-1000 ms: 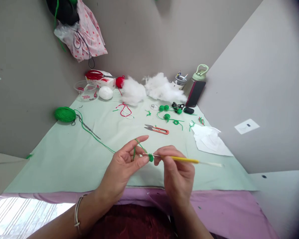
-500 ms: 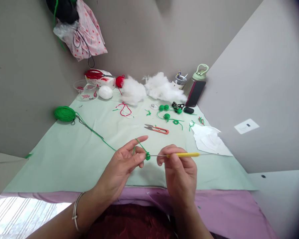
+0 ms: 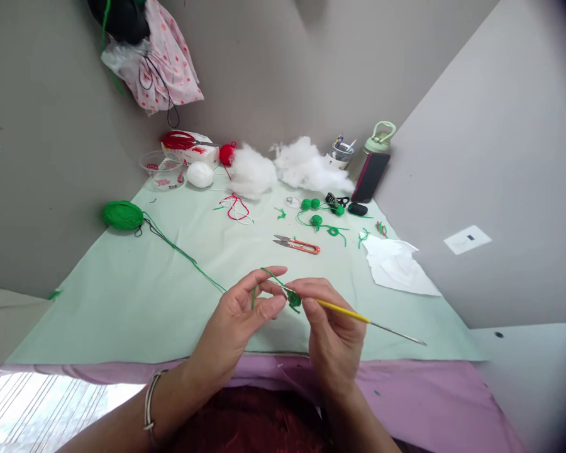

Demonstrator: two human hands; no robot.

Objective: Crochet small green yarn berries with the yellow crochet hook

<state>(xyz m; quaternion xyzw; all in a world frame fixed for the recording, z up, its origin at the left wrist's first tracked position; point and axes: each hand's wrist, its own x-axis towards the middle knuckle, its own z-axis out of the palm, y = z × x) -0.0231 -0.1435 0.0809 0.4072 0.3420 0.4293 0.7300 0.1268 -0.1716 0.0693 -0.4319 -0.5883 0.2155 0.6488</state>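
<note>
My right hand (image 3: 334,333) is closed round the yellow grip of a crochet hook (image 3: 346,310). One metal end of the hook tilts up to the left, and the other points down to the right. On the hook sits a small green crochet piece (image 3: 294,299), against my right fingertips with a short tail below. My left hand (image 3: 238,314) is closed on green yarn (image 3: 274,275), which runs over its raised index finger to the piece. Whether the left thumb touches the piece I cannot tell. From a green yarn ball (image 3: 122,216) at the left, strands lead to my left hand.
Beyond my hands lie orange thread snips (image 3: 297,245). Several green crocheted balls (image 3: 316,221) are further right, near a crumpled white paper (image 3: 396,264). White stuffing (image 3: 306,165), a bottle (image 3: 380,138), a phone (image 3: 370,177) and red-handled scissors (image 3: 179,139) stand or lie at the back.
The crochet piece has moved slightly right, close to my right fingertips. The hook has tilted, its free end now lower. My left hand has shifted a little right.
</note>
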